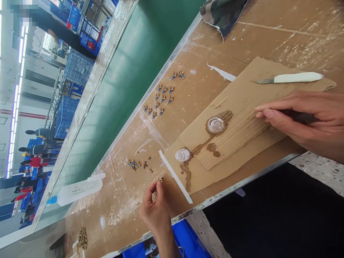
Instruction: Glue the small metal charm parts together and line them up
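My left hand (156,204) pinches a small gold-coloured figurine (160,179) between thumb and fingertip, just above the brown work surface. Close by lie a cluster of blue-and-gold figurines (133,165) and several tiny dark pieces (146,165). Over the cardboard sheet (242,104), my right hand (303,118) has thumb and forefinger pressed together; whatever they may hold is too small to make out. On the cardboard sit two small round clear dishes, one (216,125) ringed by wet brown stains, the other (183,154) nearer my left hand. A thin wooden stick (221,101) rests beyond them.
A white-handled knife (292,77) lies on the cardboard near my right hand. Several figurines (163,94) stand in loose rows farther off. A white bottle with a blue cap (77,190), a brassy pile (82,238) and camouflage cloth (223,16) surround the area. People work in the background.
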